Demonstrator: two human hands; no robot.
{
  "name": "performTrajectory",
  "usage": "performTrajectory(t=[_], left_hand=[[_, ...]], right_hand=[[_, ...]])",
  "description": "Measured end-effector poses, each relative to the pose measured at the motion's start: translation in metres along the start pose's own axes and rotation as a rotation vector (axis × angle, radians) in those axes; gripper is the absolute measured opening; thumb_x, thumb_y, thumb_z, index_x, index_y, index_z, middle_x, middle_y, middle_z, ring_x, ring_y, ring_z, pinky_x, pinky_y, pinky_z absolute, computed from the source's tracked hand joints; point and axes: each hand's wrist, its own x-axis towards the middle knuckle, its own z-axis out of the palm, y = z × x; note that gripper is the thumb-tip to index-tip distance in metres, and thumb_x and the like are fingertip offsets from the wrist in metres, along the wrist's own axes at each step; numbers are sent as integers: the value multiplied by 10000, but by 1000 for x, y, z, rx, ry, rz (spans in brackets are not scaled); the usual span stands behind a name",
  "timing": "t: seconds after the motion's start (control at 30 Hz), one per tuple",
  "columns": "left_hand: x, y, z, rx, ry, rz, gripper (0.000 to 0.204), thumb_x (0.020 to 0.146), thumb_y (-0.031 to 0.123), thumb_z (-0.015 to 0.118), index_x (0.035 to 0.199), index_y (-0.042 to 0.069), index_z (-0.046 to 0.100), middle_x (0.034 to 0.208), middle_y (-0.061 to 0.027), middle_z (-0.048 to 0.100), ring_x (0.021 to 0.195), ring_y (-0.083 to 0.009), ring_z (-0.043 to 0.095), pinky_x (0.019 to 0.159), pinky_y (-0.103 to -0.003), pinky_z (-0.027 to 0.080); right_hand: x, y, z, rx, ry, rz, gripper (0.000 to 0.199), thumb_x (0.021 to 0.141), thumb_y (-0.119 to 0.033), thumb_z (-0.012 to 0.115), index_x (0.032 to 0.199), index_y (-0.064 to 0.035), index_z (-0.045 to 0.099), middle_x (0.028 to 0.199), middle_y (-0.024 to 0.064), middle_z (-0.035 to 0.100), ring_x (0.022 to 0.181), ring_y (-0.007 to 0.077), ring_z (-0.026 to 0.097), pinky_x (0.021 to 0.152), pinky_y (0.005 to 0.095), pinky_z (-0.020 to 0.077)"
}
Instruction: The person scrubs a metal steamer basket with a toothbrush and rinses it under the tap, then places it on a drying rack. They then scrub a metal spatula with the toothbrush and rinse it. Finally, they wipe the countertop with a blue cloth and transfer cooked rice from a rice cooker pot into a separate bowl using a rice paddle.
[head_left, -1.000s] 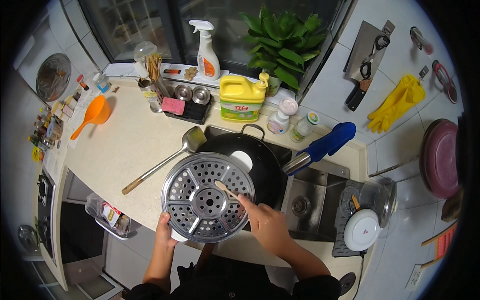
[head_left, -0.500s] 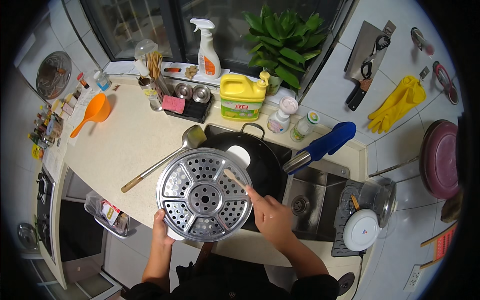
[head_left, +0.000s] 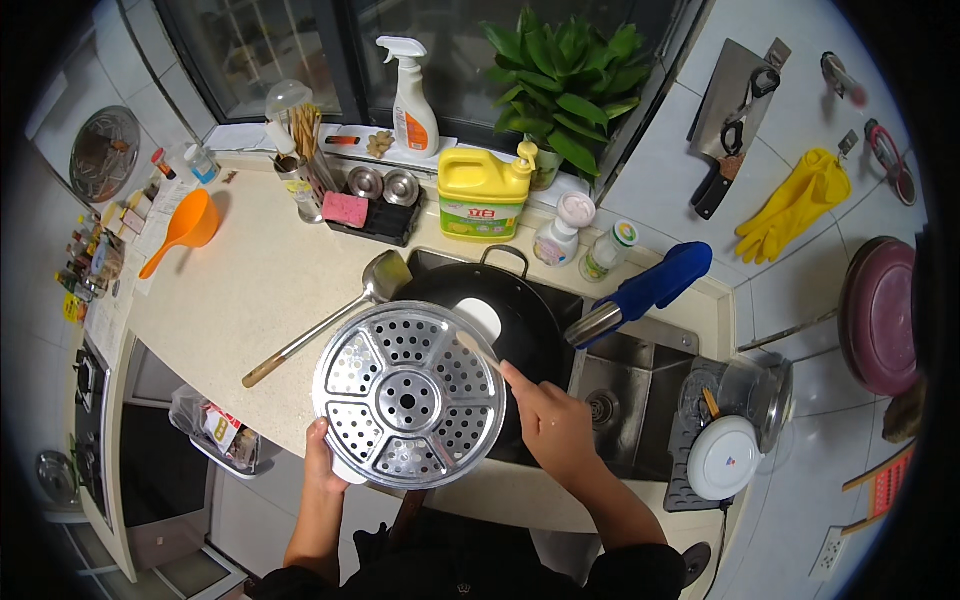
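Right hand [head_left: 556, 424] edged rightward, forefinger extended along a stick [head_left: 480, 348].

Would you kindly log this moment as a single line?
Left hand: holds steamer rack at lower left | Right hand: holds pale stick over rack | Wok: partly behind rack | Spatula: on counter

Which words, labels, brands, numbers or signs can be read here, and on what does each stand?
Yellow jug: bold red characters on the label, legible but not copied out here.
White spray bottle: orange label, print too small.
Packet at lower left: print too blurred.
White dish: small mark, unreadable.
Perforated metal plate: no lettering visible.
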Motion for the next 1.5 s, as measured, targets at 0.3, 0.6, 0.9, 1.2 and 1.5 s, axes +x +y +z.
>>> performTrajectory(t=[0.3, 0.6, 0.9, 1.2, 1.5], left_hand=[[8, -2, -6, -63, 31, -42, 567, 761, 341, 571, 1173, -33, 468, 1061, -175, 593, 886, -290, 622, 772, -388, 533], [6, 2, -9, -37, 53, 74, 490, 764, 310, 612, 1120, -11, 508, 1010, -144, 614, 837, -265, 633, 725, -386, 542], [4, 0, -11, -126, 46, 15, 559, 722, 354, 634, 1138, 0, 516, 1022, -144, 613, 871, -273, 623, 740, -398, 535], [3, -2, -11, -148, -197, -80, 540, 698, 274, 656, 1123, -35, 530, 1065, -185, 597, 897, -298, 622, 768, -431, 528], [4, -5, 7, 64, -201, -154, 710, 634, 267, 756, 1184, -50, 439, 1080, -163, 569, 921, -248, 602, 798, -371, 515]], right_hand=[[-21, -9, -11, 134, -125, 75, 440, 779, -66, 558, 1203, -183, 541, 551, 44, 434, 414, 199, 452, 386, 322, 374], [-21, -15, -9, 47, -158, 44, 449, 780, -62, 552, 1209, -194, 536, 555, 29, 433, 417, 178, 449, 386, 307, 382], [-17, -15, -12, 80, -89, 56, 469, 779, -58, 568, 1223, -201, 522, 582, 50, 451, 429, 197, 454, 401, 314, 388], [38, -21, -41, -19, -42, -93, 465, 755, -44, 583, 1189, -205, 551, 590, 46, 465, 452, 196, 484, 416, 302, 413], [65, -29, -60, -28, -287, -286, 534, 692, -64, 597, 1203, -204, 537, 643, 26, 495, 523, 182, 537, 483, 298, 460]])
